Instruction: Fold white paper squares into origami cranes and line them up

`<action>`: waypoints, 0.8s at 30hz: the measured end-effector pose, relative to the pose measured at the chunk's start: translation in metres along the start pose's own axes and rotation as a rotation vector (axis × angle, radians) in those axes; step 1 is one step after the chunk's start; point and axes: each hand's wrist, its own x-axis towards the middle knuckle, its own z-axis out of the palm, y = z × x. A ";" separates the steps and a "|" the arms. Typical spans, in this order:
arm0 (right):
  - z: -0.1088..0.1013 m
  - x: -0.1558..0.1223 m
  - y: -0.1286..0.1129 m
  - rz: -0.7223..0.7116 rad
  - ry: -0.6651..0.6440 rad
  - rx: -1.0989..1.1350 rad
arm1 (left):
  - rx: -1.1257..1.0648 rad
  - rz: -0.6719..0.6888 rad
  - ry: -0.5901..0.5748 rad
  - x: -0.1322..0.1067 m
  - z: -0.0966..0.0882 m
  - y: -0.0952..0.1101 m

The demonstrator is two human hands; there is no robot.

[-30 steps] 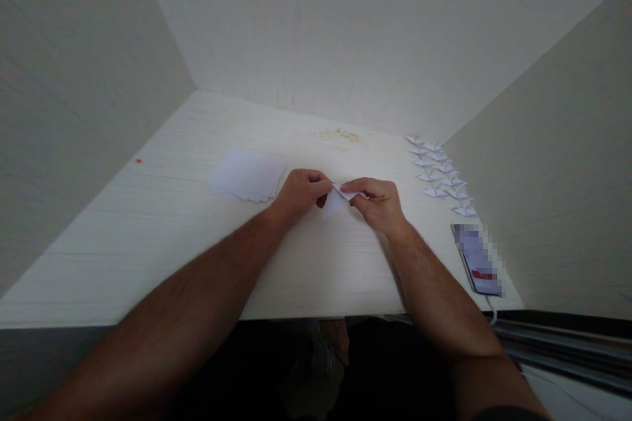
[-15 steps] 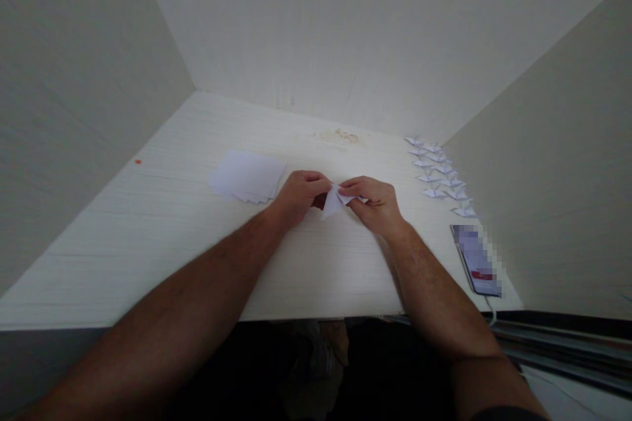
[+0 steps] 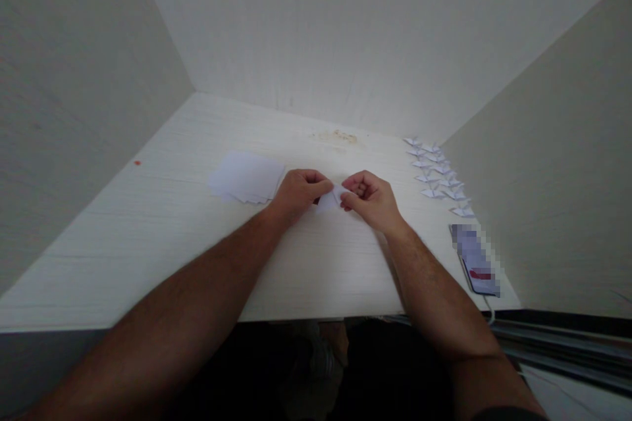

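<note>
Pinching grip of left hand (image 3: pixel 296 196) and right hand (image 3: pixel 374 202) on folded paper (image 3: pixel 326 200), midway between the worktop's (image 3: pixel 316 270) side edges; sheets (image 3: pixel 249 174) lie leftward, paper figures (image 3: pixel 449 183) near the back right corner.

A person's left hand (image 3: pixel 300 194) pinches a small folded piece of white paper (image 3: pixel 326 200) above a whitish wood-grained tabletop (image 3: pixel 316 270), and the right hand (image 3: pixel 372 202) grips its other side. Left of them lies a fanned stack of white paper sheets (image 3: pixel 249 174); on the right, pointed white folded-paper figures (image 3: pixel 433 194) stand in rows beyond a dark-edged phone (image 3: pixel 471 253).
</note>
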 end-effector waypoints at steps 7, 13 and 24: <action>0.000 0.001 0.005 -0.018 -0.023 -0.031 | 0.007 0.007 -0.004 0.001 0.001 -0.001; 0.001 0.001 0.007 -0.042 -0.014 -0.050 | 0.048 0.005 -0.004 -0.001 0.000 0.002; 0.001 0.002 -0.006 0.186 -0.045 -0.128 | 0.228 0.172 0.004 -0.004 0.001 0.007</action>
